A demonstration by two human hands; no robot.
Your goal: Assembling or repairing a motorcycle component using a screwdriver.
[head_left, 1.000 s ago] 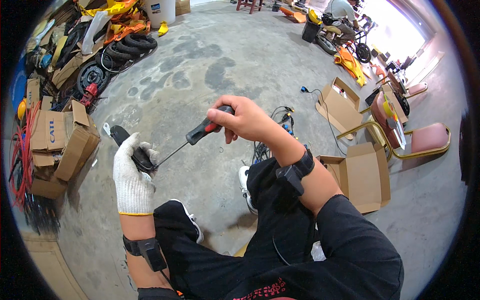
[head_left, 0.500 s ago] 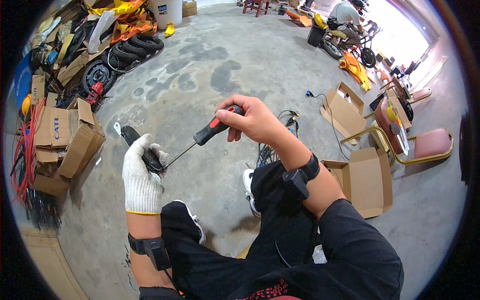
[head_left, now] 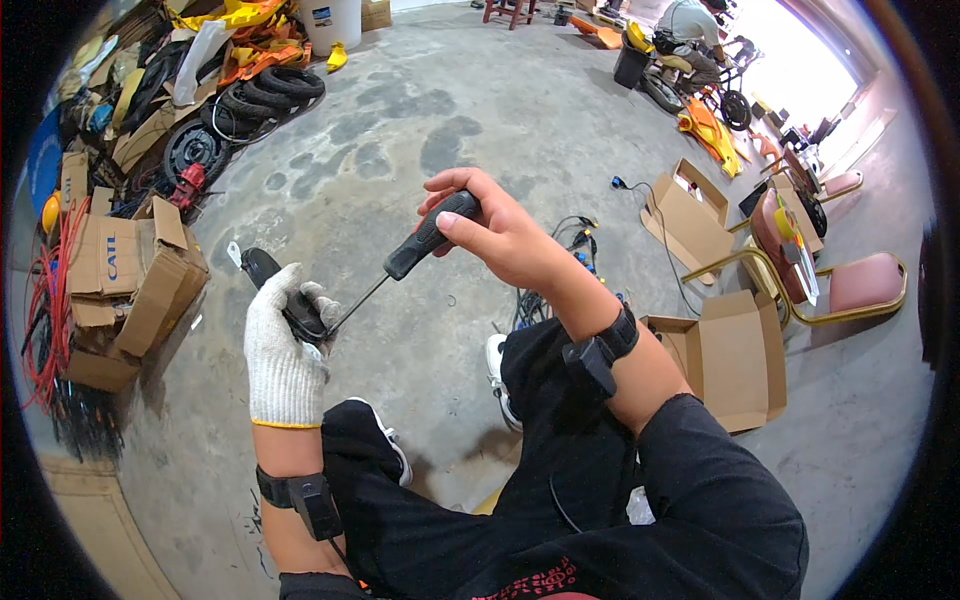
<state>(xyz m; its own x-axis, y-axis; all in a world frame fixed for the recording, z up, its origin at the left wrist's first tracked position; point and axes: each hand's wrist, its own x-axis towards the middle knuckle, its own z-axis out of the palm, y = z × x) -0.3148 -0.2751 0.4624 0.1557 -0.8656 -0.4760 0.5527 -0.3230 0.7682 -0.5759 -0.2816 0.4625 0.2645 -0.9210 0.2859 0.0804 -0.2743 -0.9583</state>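
My left hand (head_left: 284, 355), in a white knit glove, is closed around a long black part (head_left: 262, 268) with a silvery metal tab at its far end. What this part belongs to I cannot tell. My bare right hand (head_left: 500, 238) grips the black handle of a screwdriver (head_left: 418, 250), thumb along its side and fingers curled over the back. The shaft slants down to the left, and its tip meets the near end of the black part beside the gloved fingers. Exactly what the tip touches is too small to make out.
Cardboard boxes (head_left: 165, 285), red cables (head_left: 45, 320) and stacked tyres (head_left: 265, 100) lie at the left. Cables with connectors (head_left: 582, 245) lie on the floor beyond my right knee. Open cartons (head_left: 740, 360) and a pink chair (head_left: 865, 290) stand right. A person (head_left: 690, 35) works far right.
The screwdriver handle has turned, and its red patches no longer show. My right fingers have shifted on it, and the hand moved slightly up. My left hand stays nearly still.
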